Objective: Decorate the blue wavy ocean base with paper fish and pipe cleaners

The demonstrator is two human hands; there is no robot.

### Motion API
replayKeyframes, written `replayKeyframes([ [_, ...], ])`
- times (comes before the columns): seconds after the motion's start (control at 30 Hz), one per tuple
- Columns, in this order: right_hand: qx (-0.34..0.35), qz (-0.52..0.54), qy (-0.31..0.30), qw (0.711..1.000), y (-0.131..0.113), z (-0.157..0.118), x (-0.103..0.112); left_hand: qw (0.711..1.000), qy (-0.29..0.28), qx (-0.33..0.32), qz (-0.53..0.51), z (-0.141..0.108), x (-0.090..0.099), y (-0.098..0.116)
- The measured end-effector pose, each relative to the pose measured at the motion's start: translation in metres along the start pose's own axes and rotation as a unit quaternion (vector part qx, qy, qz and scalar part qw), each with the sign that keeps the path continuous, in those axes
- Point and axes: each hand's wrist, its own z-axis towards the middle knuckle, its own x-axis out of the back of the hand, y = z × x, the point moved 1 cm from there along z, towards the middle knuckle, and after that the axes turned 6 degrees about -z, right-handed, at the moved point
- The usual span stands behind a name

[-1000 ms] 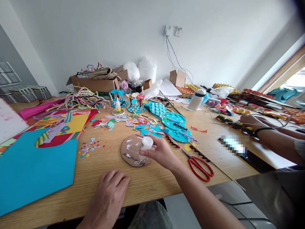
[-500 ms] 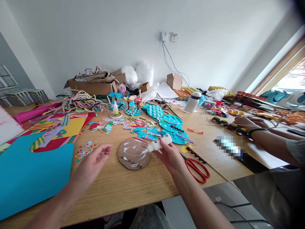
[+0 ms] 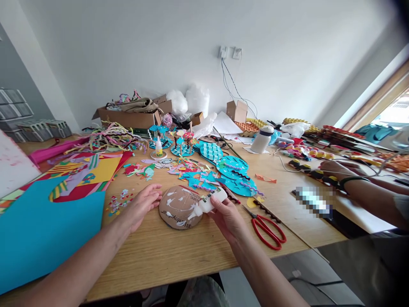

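Note:
A round piece of brown cardboard (image 3: 179,204) lies on the table in front of me, with streaks and dabs of white glue over its printed face. My right hand (image 3: 225,215) is closed round a white glue bottle (image 3: 212,201). The bottle tilts down to the left, its nozzle at the cardboard's right part. My left hand (image 3: 145,204) is empty, fingers stretched out and a little apart, close to the cardboard's left edge. Whether its fingertips touch that edge I cannot tell. Red-handled scissors (image 3: 268,230) lie right of my right hand.
Paper scraps (image 3: 198,172) and blue decorated discs (image 3: 231,166) lie beyond the cardboard. Blue card (image 3: 51,230) covers the left side. A second glue bottle (image 3: 159,147) stands farther back. A thin stick (image 3: 297,234) crosses the table's right front edge. At right, another person's arm (image 3: 367,192) reaches in.
My left hand has moved nearer the cardboard's left edge. The glue bottle's nozzle has come lower over the right part. The view has shifted slightly.

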Motion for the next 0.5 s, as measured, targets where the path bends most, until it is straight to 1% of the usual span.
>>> replayKeyframes([
  [0.13, -0.023, 0.019, -0.013, 0.999, 0.005, -0.007, -0.006, 1.000, 0.005, 0.008, -0.002, -0.011, 0.012, 0.001],
  [0.23, -0.036, 0.010, -0.040, 0.999, 0.011, -0.012, -0.012, 0.999, 0.023, 0.006, 0.033, -0.017, 0.027, 0.002],
  [0.3, -0.025, -0.010, -0.041, 0.999, 0.011, -0.013, -0.014, 0.994, 0.052, -0.022, 0.091, -0.020, 0.038, 0.003],
  [0.33, -0.009, -0.027, -0.035, 0.999, 0.010, -0.013, -0.015, 0.987, 0.071, -0.052, 0.136, -0.022, 0.043, 0.004],
  [0.37, 0.015, -0.048, -0.028, 0.998, 0.007, -0.012, -0.015, 0.973, 0.088, -0.094, 0.191, -0.025, 0.046, 0.005],
  [0.4, 0.042, -0.074, -0.023, 0.996, 0.004, -0.011, -0.015, 0.951, 0.100, -0.147, 0.254, -0.030, 0.047, 0.005],
  [0.43, 0.067, -0.104, -0.024, 0.992, 0.001, -0.010, -0.015, 0.920, 0.102, -0.207, 0.318, -0.037, 0.046, 0.003],
  [0.47, 0.088, -0.135, -0.031, 0.986, -0.002, -0.009, -0.016, 0.881, 0.091, -0.271, 0.377, -0.045, 0.041, 0.000],
  [0.5, 0.105, -0.169, -0.043, 0.979, -0.004, -0.008, -0.016, 0.839, 0.066, -0.333, 0.425, -0.055, 0.034, -0.005],
])
